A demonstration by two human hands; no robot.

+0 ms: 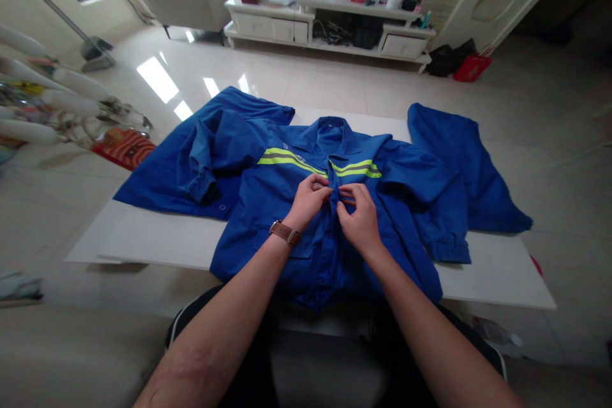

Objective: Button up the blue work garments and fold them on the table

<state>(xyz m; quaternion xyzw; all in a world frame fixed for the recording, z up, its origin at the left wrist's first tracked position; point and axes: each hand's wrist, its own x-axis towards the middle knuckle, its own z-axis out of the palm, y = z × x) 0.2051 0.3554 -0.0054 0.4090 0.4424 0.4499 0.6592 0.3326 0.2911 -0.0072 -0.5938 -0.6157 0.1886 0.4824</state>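
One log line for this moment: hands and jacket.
left hand: fingers on jacket front | right hand: same | jacket: front up, on table

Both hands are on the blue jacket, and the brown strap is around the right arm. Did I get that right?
Not quite: the head view shows the brown strap around the left arm. The left hand and right hand are both on the blue jacket, as you said.

chest lettering (294,154): too small | placket (327,239): part-hidden by fingers (316,179) | forearms (234,312): cropped
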